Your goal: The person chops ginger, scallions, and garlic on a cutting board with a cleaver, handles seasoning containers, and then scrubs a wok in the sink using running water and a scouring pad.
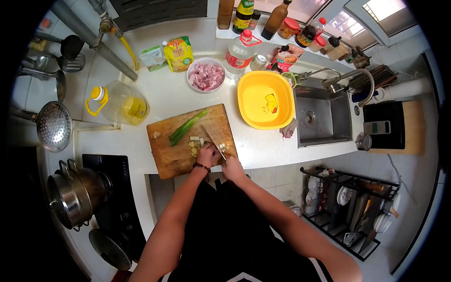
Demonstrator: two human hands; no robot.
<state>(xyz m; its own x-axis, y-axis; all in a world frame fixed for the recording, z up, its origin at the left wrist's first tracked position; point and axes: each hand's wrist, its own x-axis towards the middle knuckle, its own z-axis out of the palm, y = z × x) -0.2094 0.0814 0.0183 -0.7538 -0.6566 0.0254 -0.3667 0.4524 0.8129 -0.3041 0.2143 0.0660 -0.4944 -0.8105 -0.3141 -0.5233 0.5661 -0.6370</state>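
A wooden cutting board (165, 145) lies on the counter in front of me. My right hand (232, 168) grips the handle of a kitchen knife (213, 139), whose blade points away from me over the board. Close beside the blade, my left hand (206, 155) is pressed to the board with curled fingers; what lies under them is hidden. Pale scallion pieces (194, 138) and yellowish slices that look like ginger (194, 149) sit by my left hand. More small white pieces (222, 146) lie right of the blade. Long green scallion stalks (188, 128) rest farther up the board.
Behind the board stands a bowl of cut raw meat (206, 76). A yellow basin (249, 113) sits between board and sink (324, 137). An oil jug (123, 104) stands at left, above the stove (115, 178) with its steamer pot (70, 199). Bottles line the windowsill.
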